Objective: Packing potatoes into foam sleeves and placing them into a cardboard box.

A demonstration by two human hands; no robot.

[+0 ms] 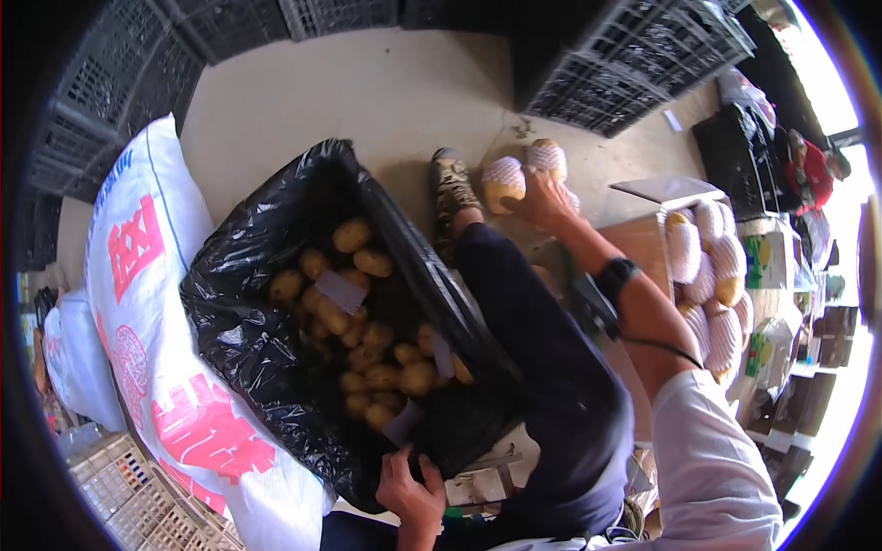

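Observation:
My left hand (412, 487) pinches the near edge of a black plastic liner (241, 330) in a crate in front of me. Inside lie many loose potatoes (379, 375) and several pale slips of paper (341, 292). Out on the floor, my right hand (546, 201) is among large potatoes in white foam net sleeves. Its thumb side meets one sleeved potato (504, 184), and its fingers reach another sleeved potato (547, 157). A third, mostly hidden, shows beside the hand. I cannot tell whether the fingers grip any of them.
An open cardboard box (637, 244) of sleeved potatoes (710, 275) stands at my right. A full white woven sack (158, 310) leans along the crate's left side. Black plastic crates (620, 69) line the back and left. A person (813, 172) is at the far right.

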